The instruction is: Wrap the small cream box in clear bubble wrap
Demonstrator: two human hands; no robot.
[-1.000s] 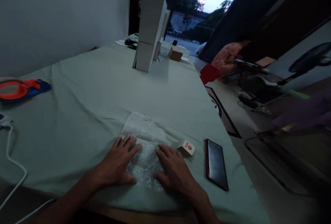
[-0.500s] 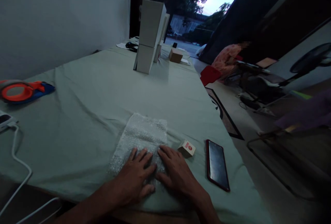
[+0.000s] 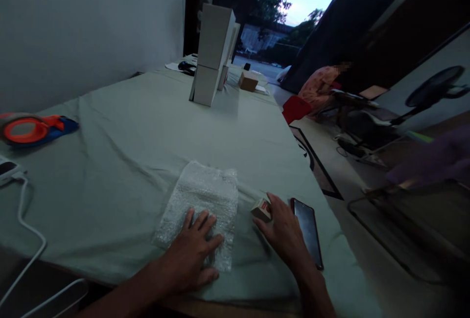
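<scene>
A sheet of bubble wrap lies flat near the front edge of the table. My left hand rests on its lower part, palm down with the fingers spread. To the right, my right hand is around a small pale box with red print. Its thumb is at the near side of the box and its fingers at the far right side, covering part of the print. The box sits on the cloth. A phone with a dark red edge lies just right of that hand, partly covered by it.
The table bears a pale green cloth. An orange and blue tape dispenser and a white cable are at the left. Tall white boxes and a brown box stand farther back. A person sits beyond, near a fan.
My right hand has left the bubble wrap and moved right, onto the small box. My left hand stays spread on the wrap.
</scene>
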